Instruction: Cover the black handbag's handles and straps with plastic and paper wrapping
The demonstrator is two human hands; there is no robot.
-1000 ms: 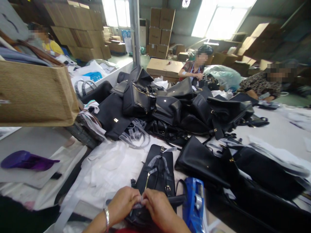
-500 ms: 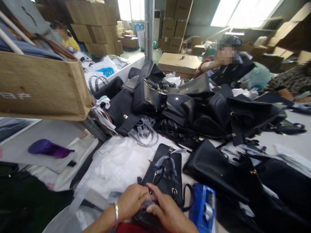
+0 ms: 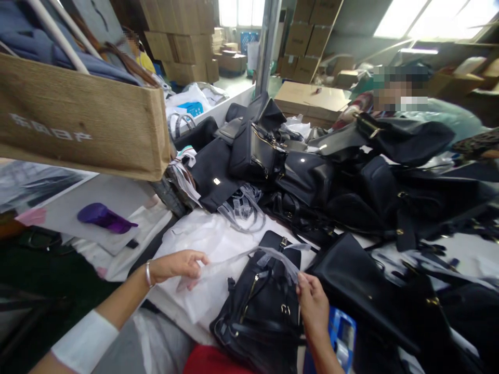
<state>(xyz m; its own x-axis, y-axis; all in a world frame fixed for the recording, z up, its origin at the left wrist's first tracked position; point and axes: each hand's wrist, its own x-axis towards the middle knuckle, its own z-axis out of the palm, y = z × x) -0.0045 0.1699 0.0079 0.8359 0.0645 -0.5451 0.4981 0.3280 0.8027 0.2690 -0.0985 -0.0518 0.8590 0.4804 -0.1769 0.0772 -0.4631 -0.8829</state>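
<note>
In the head view, the right hand (image 3: 314, 301) is grasping one end of a clear plastic strip (image 3: 288, 264) between the thumb and the fingers; the left hand (image 3: 177, 266) is half opened, with its fingers curved, and the strip reaches toward these fingers, but I cannot tell whether they pinch it; the strip makes a low arch between both hands, above the black backpack (image 3: 268, 301).

This backpack lies on the desk (image 3: 463, 248), in front of the person and between the two forearms; it has gold-coloured buckles; white wrapping sheets (image 3: 210, 239) are spread at its left, and a blue tool (image 3: 343, 324) is near its lower right side, partly behind the right forearm; a larger black bag (image 3: 358, 280) lies to the right.

Farther away there is a heap of black bags (image 3: 307, 174); behind it a co-worker's sleeve (image 3: 356, 106) is visible; at the left stand a woven bag (image 3: 93, 119) with white characters and, lower, a purple object (image 3: 103, 217).
</note>
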